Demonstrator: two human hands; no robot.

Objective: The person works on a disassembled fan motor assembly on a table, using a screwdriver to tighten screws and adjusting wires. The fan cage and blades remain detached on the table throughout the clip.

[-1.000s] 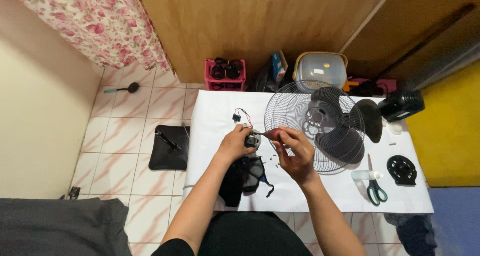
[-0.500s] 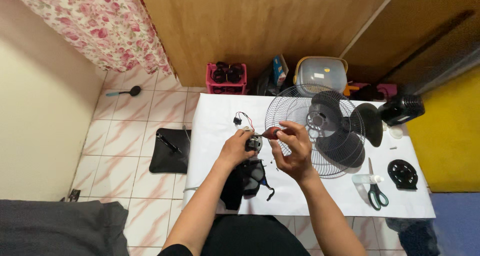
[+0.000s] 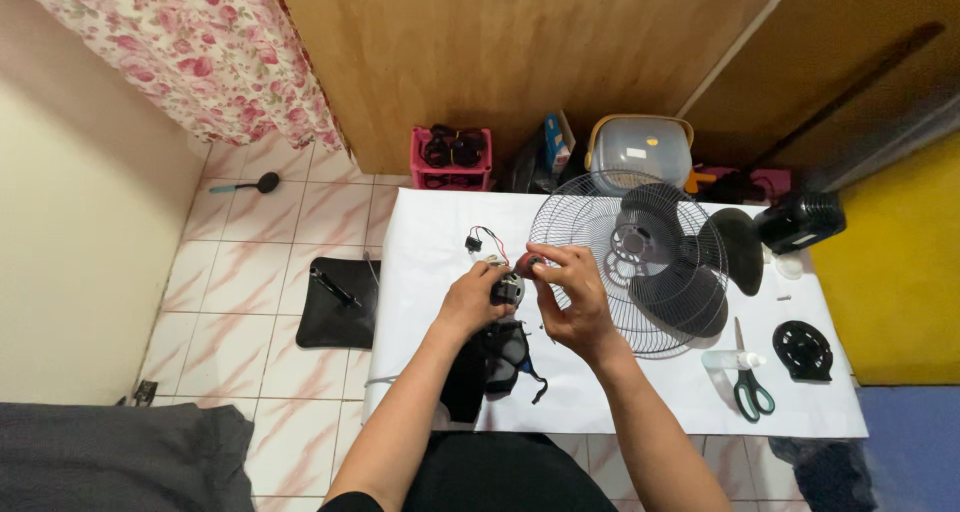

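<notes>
On the tiled floor left of the white tabletop (image 3: 430,222) lies a flat black mat (image 3: 338,302) with a slim dark tool on it, and farther off, near the flowered curtain (image 3: 190,52), a small dark-headed brush (image 3: 245,184). A pink crate (image 3: 452,158) of black parts stands against the wooden wall, just beyond the tabletop's far left corner.

Near the middle of the tabletop's left half the left hand (image 3: 468,300) is curled around a small grey fan motor (image 3: 507,290), fingers closed on its body from the left and below. Thin red and black wires (image 3: 483,240) run from it toward the far edge to a small black plug. Below the hands, toward the near edge, lies a black motor housing (image 3: 495,362) with a strap-like piece trailing from it.

The right hand (image 3: 572,297) meets the motor from the right — thumb and forefinger pinched shut on a small reddish part (image 3: 527,264), perhaps a knob or cap; the view is too small to tell. It sits right against the top of the motor.

Right of the hands a round wire fan guard (image 3: 610,217) lies flat with the dark fan blade (image 3: 690,272) on it. Farther right, near the near edge, lie green-handled scissors (image 3: 748,382) and a small white bottle (image 3: 728,360), then a round black disc (image 3: 802,350) — and at the far right corner a black ribbed housing (image 3: 798,220).
</notes>
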